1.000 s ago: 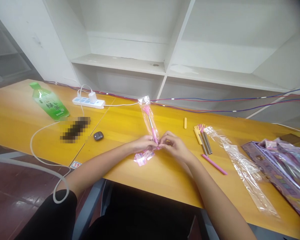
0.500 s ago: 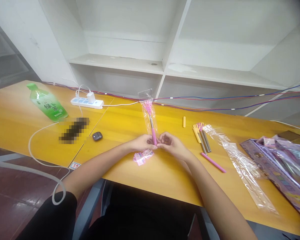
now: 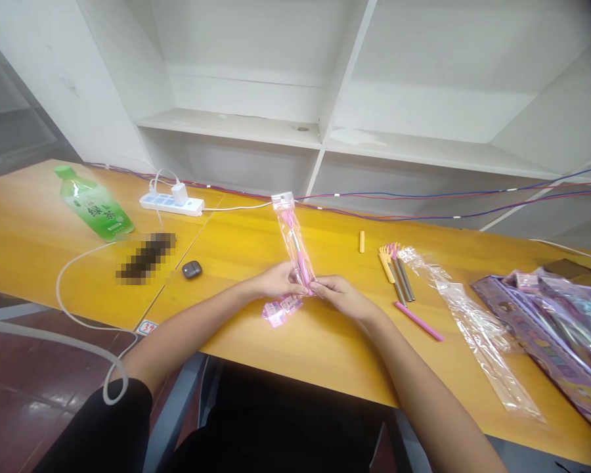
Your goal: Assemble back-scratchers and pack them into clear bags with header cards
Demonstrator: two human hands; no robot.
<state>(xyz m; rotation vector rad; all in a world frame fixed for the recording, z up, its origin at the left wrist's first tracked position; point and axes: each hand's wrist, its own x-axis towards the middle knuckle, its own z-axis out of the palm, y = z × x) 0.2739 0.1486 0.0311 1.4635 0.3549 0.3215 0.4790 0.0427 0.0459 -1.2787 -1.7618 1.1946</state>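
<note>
A pink back scratcher (image 3: 303,263) with a metal shaft lies inside a clear plastic bag (image 3: 282,202), its claw end pointing away from me. My left hand (image 3: 280,281) is closed on the bagged handle from the left. From the right, my right hand (image 3: 339,294) pinches the bag's near end beside the handle tip. Just below my left hand lie pink printed cards or labels (image 3: 276,313). To the right rest several loose back scratcher parts: clawed heads with metal shafts (image 3: 402,279), a pink handle (image 3: 418,321) and a yellow handle (image 3: 362,242).
Empty clear bags (image 3: 482,341) lie at the right, beside a purple printed box (image 3: 526,335) of packaged items. On the left are a green tea bottle (image 3: 96,210), a power strip (image 3: 172,202), a black earbud case (image 3: 192,269) and a white cable (image 3: 59,282). Shelves (image 3: 226,121) stand behind.
The bag now covers the back scratcher down to its handle end, and its far end has drawn nearer. My right hand has gone from curled fingers to a flatter pinch at the near end.
</note>
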